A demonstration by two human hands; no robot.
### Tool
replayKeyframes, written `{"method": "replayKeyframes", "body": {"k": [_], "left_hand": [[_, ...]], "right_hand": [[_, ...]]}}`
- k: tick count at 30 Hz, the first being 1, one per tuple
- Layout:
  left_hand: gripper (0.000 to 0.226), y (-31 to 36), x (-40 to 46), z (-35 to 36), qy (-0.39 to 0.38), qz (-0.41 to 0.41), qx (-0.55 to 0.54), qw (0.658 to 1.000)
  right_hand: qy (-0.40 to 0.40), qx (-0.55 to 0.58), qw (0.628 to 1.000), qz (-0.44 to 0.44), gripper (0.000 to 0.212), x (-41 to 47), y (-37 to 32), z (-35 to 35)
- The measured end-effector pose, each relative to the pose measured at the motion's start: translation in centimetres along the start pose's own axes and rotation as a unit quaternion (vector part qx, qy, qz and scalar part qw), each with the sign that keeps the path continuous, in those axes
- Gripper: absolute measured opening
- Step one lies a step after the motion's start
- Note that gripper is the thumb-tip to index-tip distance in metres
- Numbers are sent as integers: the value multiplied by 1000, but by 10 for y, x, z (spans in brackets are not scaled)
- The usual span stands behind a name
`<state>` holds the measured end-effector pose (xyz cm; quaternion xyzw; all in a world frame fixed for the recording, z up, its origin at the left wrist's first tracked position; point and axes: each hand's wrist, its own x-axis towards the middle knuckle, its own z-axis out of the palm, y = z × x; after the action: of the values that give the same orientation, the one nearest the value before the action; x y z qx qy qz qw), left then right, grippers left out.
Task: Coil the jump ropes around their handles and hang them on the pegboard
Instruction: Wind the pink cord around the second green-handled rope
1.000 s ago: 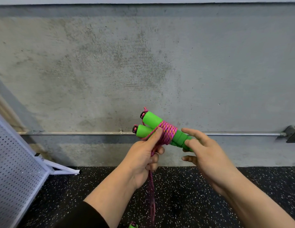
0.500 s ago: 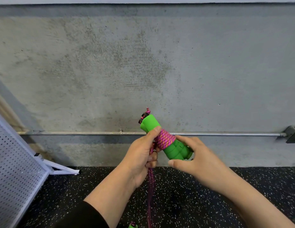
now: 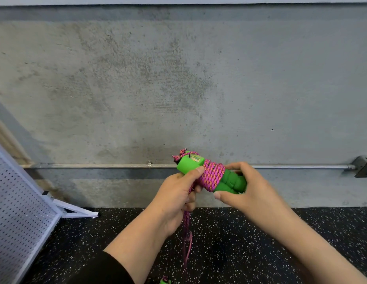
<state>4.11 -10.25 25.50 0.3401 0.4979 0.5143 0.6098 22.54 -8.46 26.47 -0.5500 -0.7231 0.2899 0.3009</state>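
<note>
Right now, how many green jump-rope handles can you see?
3: two handles bundled together, held by both hands, and a third handle barely visible on the floor at the bottom edge. Others may be hidden.

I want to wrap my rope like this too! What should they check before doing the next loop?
1. Right hand grips the green handles at their lower end: ok.
2. Left hand holds the loose rope: ok; thumb presses the coil.
3. Pink coil sits tight and even on the handles: ok.
4. Leftover rope hangs free, no knots: cannot tell, its end runs out of view.
5. Whole rope wound: not ok, a length hangs loose.
6. Pegboard close by for hanging: ok, at the left.
</note>
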Motion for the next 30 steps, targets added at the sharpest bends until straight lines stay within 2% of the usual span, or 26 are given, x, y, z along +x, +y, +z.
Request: {"method": "replayKeyframes", "body": {"k": [2,4,6,8,9,12,14,17,21,25,30], "left_hand": [[22,1,-1,0,-17,3,5,1000],[22,2,-3,1,-32,8,5,999],[23,2,-2,2,-29,8,8,1000],[25,1,0,1,-23,0,7,1000],[26,0,0,1,-21,-2,3,1000],[27,2,0,0,-25,-6,-7,1000],[38,4,0,0,-31,-24,-6,999],[57,6,2,-1,-36,-49,-28,998],[57,3,3,-2,-36,-55,-32,997],[61,0,1,0,-25,-46,-17,998],[45,0,1,0,-2,-53,-12,999]], "right_hand": [[-9,167,984,63,44,1,-4,-3],[-55,336,929,144,48,0,-11,-6],[-134,384,893,191,47,-4,-16,-8],[-172,357,898,191,48,-6,-16,-8],[-164,340,908,180,46,-6,-15,-8],[-94,273,951,108,32,1,-9,-5],[-56,201,976,55,21,5,-6,-5],[-39,143,989,10,15,5,-2,-4],[-45,78,996,-10,32,2,-1,-1],[-9,-21,999,-43,39,3,5,8],[-5,-96,993,-71,51,-2,3,15]]}}
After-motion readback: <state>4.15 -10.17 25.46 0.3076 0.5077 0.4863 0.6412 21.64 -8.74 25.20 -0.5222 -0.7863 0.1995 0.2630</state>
